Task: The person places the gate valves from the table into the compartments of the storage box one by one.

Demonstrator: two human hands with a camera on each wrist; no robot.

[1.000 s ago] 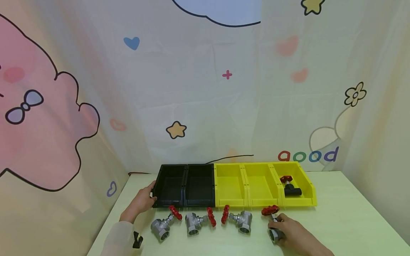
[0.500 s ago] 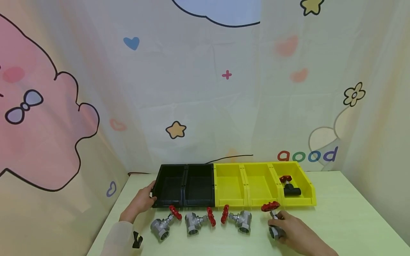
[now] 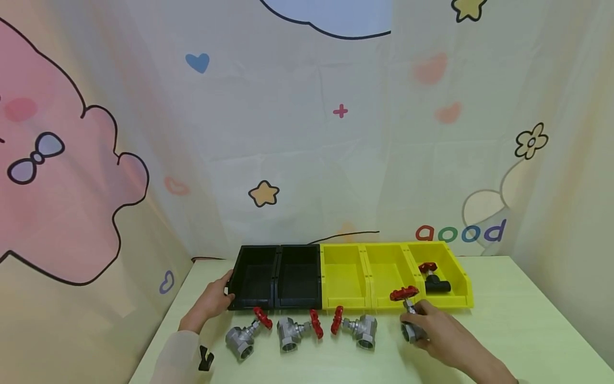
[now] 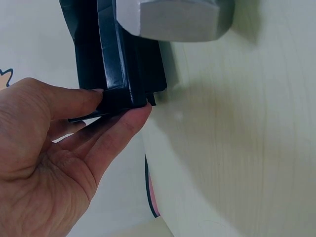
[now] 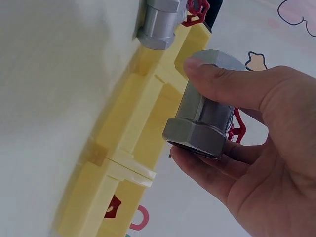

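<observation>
My right hand (image 3: 438,333) grips a silver metal valve (image 5: 200,111) by its body, thumb on one side and fingers on the other. The valve's red handwheel (image 3: 404,293) points up, in front of the yellow bins (image 3: 345,301). At the far left, my left hand (image 3: 211,300) pinches the outer wall of the black bin (image 4: 113,74) between thumb and fingers. Three more silver valves with red handwheels lie in a row on the table: a left valve (image 3: 241,341), a middle valve (image 3: 290,334) and a right valve (image 3: 364,332).
In the rightmost yellow bin lies a black valve (image 3: 437,285) with a red handwheel. The bins stand side by side near the table's back edge, before a printed curtain (image 3: 297,133). A small black piece (image 3: 205,358) shows beside the left sleeve.
My right hand has raised the valve off the table and moved it slightly toward the bins. The left hand stays on the black bin.
</observation>
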